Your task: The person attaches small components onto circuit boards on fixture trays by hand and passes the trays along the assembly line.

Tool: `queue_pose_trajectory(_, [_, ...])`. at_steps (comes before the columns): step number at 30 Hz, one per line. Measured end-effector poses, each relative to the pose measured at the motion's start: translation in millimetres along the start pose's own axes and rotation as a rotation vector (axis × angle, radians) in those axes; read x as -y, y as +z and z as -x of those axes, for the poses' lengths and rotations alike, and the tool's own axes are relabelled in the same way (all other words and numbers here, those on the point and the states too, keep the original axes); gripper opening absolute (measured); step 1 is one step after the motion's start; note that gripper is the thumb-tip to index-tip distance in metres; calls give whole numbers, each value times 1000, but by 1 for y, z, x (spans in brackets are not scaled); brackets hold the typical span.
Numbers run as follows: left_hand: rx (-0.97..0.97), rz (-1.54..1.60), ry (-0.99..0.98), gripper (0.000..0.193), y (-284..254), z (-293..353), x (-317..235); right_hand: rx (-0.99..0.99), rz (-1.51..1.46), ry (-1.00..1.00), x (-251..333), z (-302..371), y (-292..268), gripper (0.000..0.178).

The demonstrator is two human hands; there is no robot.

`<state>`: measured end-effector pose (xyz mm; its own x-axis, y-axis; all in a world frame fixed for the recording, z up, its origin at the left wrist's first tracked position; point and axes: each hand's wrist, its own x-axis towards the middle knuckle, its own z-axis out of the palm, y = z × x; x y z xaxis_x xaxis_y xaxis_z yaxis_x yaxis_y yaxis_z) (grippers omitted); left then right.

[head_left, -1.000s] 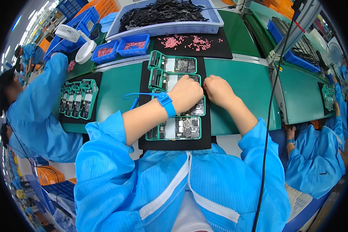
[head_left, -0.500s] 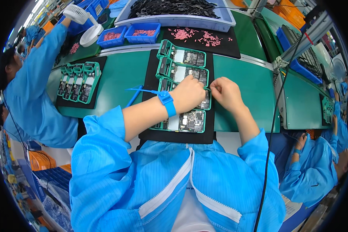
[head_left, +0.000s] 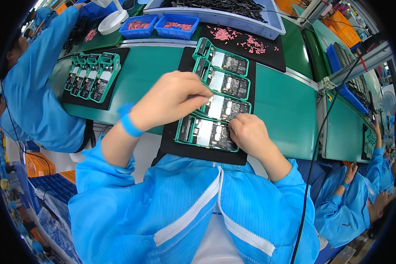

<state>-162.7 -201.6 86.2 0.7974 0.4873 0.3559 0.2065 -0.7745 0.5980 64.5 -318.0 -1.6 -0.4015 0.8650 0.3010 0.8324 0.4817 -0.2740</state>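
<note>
Several green frames with phone-like circuit boards stand in a column on a black mat [head_left: 167, 143] in front of me. My left hand [head_left: 171, 99], with a blue wrist strap [head_left: 130, 124], hovers over the left side of the second-nearest frame [head_left: 229, 107]. Its thumb and forefinger are pinched; anything between them is too small to make out. My right hand [head_left: 251, 134] rests at the right end of the nearest frame [head_left: 204, 133], fingers bent together against the board. Whatever those fingertips hold is hidden.
Blue bins [head_left: 177, 27] of small pink pieces stand beyond the mat, beside loose pink pieces [head_left: 224, 34] on a dark sheet. A large tray [head_left: 275, 27] holds black parts. At left, a co-worker's sleeve [head_left: 39, 79] is near similar frames [head_left: 102, 77]. A black cable [head_left: 314, 163] hangs at right.
My left hand has moved left and back off the boards. My right hand has come down and left onto the nearest frame. The whole view has shifted slightly.
</note>
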Motion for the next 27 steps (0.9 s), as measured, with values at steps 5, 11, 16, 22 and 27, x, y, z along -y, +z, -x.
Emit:
queue_pose_trajectory(5, [-120,-116,-41,15,-69,48,-49,-2,103,-68,4,5,0,6])
queue_pose_trajectory(11, [-139,-64,301,25,-146,104,-64,-49,63,-86,5,15,-3,20])
queue_pose_trajectory(16, [-280,-196,127,25,-160,109,-42,25,44,-115,2,10,-6,25])
queue_pose_trajectory(22, [-302,-210,-532,21,-148,110,50,-10,-309,176,-15,-1,-20,17])
queue_pose_trajectory(27, [-295,-688,-770,69,-156,169,192,-295,-570,655,-100,12,-8,27])
